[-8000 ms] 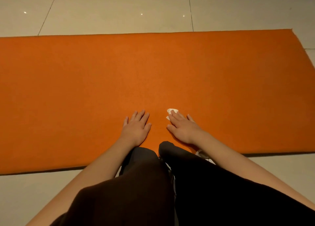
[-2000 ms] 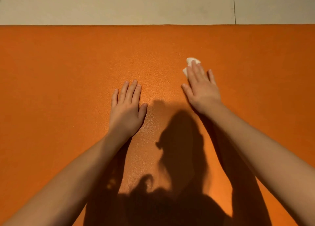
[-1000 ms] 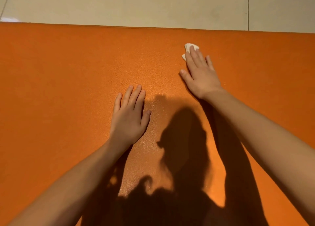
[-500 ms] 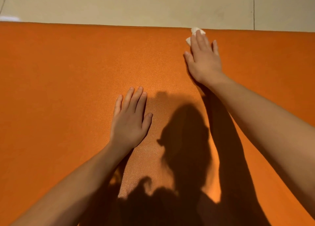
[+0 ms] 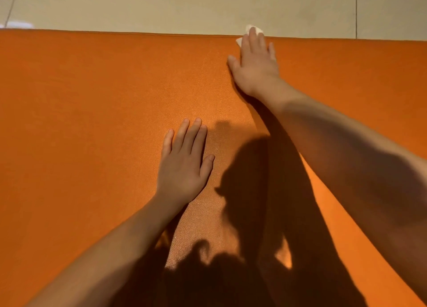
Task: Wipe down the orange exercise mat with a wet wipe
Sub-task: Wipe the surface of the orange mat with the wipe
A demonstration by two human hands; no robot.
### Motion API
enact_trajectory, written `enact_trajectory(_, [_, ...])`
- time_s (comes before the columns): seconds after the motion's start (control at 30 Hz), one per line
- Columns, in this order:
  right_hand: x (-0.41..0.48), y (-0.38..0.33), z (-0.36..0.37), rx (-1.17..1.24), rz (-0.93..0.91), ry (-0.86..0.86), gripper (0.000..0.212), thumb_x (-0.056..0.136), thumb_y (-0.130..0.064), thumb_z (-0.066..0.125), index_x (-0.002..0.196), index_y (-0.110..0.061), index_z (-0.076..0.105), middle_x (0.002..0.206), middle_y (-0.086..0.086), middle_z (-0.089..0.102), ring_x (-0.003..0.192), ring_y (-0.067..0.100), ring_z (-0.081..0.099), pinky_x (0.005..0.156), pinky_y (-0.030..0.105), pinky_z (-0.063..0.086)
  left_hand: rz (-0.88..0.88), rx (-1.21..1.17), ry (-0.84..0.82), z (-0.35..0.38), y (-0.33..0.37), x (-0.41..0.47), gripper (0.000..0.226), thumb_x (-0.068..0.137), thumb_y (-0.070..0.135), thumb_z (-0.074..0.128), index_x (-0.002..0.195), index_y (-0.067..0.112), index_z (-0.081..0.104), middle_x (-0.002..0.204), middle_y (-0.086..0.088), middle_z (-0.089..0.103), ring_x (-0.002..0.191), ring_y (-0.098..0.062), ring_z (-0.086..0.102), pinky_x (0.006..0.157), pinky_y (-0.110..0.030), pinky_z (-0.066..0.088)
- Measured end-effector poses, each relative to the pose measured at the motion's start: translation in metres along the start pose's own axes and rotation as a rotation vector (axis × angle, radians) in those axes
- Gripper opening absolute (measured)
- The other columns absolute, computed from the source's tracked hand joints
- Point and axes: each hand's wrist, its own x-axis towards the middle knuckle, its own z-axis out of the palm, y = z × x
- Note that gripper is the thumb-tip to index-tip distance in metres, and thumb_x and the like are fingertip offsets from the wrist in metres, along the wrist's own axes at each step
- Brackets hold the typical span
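The orange exercise mat (image 5: 87,126) fills most of the view, its far edge running across the top. My right hand (image 5: 255,63) lies flat with straight fingers at that far edge, pressing a small white wet wipe (image 5: 249,29) under the fingertips; part of the wipe sticks out over the edge onto the floor. My left hand (image 5: 184,163) rests flat on the middle of the mat, fingers straight and together, holding nothing.
Pale tiled floor (image 5: 161,6) lies beyond the mat's far edge, with grout lines at the far left and right. My shadow darkens the near middle of the mat between my forearms.
My right hand has slid the wipe away from me across the mat, from mid-mat up to the far edge. My left hand has stayed flat in place.
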Motion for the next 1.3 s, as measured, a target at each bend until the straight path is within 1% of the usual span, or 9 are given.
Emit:
enact_trajectory(0.17, [-0.019, -0.008, 0.01, -0.117, -0.487, -0.051, 0.063, 0.105, -0.044, 0.023, 0.156, -0.015, 0.003, 0.164, 0.002, -0.005, 0.151, 0.017, -0.004, 0.12, 0.038, -0.006, 0.006, -0.052, 0.004, -0.001, -0.001, -0.001, 0.059, 0.1, 0.042, 0.031, 0.149, 0.009, 0.035, 0.158, -0.007, 0.031, 0.149, -0.023, 0.017, 0.121, -0.042, 0.002])
enact_trajectory(0.33, [-0.019, -0.004, 0.011, -0.009, -0.138, 0.028, 0.06, 0.106, -0.042, 0.019, 0.156, -0.013, 0.004, 0.164, 0.005, -0.005, 0.151, 0.019, -0.006, 0.121, 0.041, -0.007, -0.013, -0.197, 0.029, -0.004, -0.004, -0.001, 0.055, 0.101, 0.039, 0.031, 0.148, 0.011, 0.038, 0.157, -0.003, 0.033, 0.148, -0.015, 0.014, 0.12, -0.034, -0.005])
enact_trajectory(0.5, [-0.061, -0.01, 0.032, -0.084, -0.541, -0.022, 0.063, 0.103, -0.044, 0.024, 0.156, -0.014, 0.007, 0.164, 0.003, -0.001, 0.151, 0.016, -0.001, 0.119, 0.037, -0.008, -0.082, -0.26, 0.045, -0.009, -0.008, -0.005, 0.056, 0.101, 0.039, 0.03, 0.149, 0.011, 0.036, 0.159, -0.002, 0.028, 0.149, -0.012, 0.009, 0.12, -0.034, -0.003])
enact_trajectory(0.7, [-0.065, -0.007, 0.035, 0.001, -0.128, 0.073, 0.062, 0.105, -0.042, 0.023, 0.156, -0.012, 0.006, 0.164, 0.006, -0.002, 0.151, 0.02, -0.003, 0.119, 0.04, -0.009, -0.158, -0.101, 0.034, -0.006, -0.02, -0.019, 0.063, 0.099, 0.042, 0.026, 0.151, 0.006, 0.032, 0.16, -0.008, 0.025, 0.15, -0.023, 0.011, 0.12, -0.031, -0.009])
enact_trajectory(0.87, [-0.1, -0.014, 0.043, -0.068, -0.482, -0.042, 0.064, 0.104, -0.04, 0.031, 0.156, -0.012, 0.004, 0.164, 0.003, -0.004, 0.151, 0.017, -0.004, 0.118, 0.036, -0.013, -0.149, -0.086, 0.042, -0.007, -0.021, -0.02, 0.062, 0.099, 0.04, 0.028, 0.15, 0.005, 0.034, 0.159, -0.009, 0.027, 0.15, -0.024, 0.013, 0.12, -0.031, -0.007])
enact_trajectory(1.07, [-0.092, 0.0, 0.043, -0.009, -0.082, 0.04, 0.062, 0.105, -0.041, 0.023, 0.156, -0.013, 0.001, 0.164, 0.004, -0.008, 0.151, 0.018, -0.008, 0.119, 0.04, -0.012, -0.144, -0.077, 0.033, -0.007, -0.022, -0.019, 0.062, 0.099, 0.04, 0.028, 0.151, 0.007, 0.032, 0.161, -0.007, 0.024, 0.151, -0.022, 0.011, 0.121, -0.034, -0.005])
enact_trajectory(1.13, [-0.11, -0.017, 0.053, 0.004, -0.128, 0.006, 0.063, 0.104, -0.041, 0.022, 0.156, -0.012, 0.0, 0.163, 0.005, -0.008, 0.15, 0.019, -0.008, 0.12, 0.04, -0.01, -0.145, -0.074, 0.038, -0.006, -0.022, -0.019, 0.062, 0.099, 0.039, 0.029, 0.151, 0.006, 0.031, 0.161, -0.008, 0.024, 0.151, -0.021, 0.01, 0.121, -0.034, -0.004])
enact_trajectory(1.23, [-0.146, -0.021, 0.06, 0.048, -0.376, -0.016, 0.066, 0.097, -0.042, 0.026, 0.154, -0.01, 0.02, 0.163, 0.004, 0.011, 0.151, 0.018, 0.007, 0.12, 0.039, -0.005, -0.15, -0.064, 0.033, -0.005, -0.022, -0.02, 0.061, 0.1, 0.039, 0.029, 0.151, 0.006, 0.03, 0.161, -0.008, 0.022, 0.151, -0.021, 0.009, 0.121, -0.035, -0.004])
enact_trajectory(1.3, [-0.149, -0.006, 0.058, 0.039, -0.382, 0.008, 0.066, 0.096, -0.044, 0.021, 0.153, -0.011, 0.025, 0.162, 0.002, 0.015, 0.15, 0.015, 0.011, 0.12, 0.04, -0.005, -0.156, -0.059, 0.023, -0.005, -0.022, -0.02, 0.063, 0.099, 0.04, 0.026, 0.152, 0.006, 0.028, 0.161, -0.009, 0.022, 0.151, -0.022, 0.009, 0.121, -0.037, -0.003])
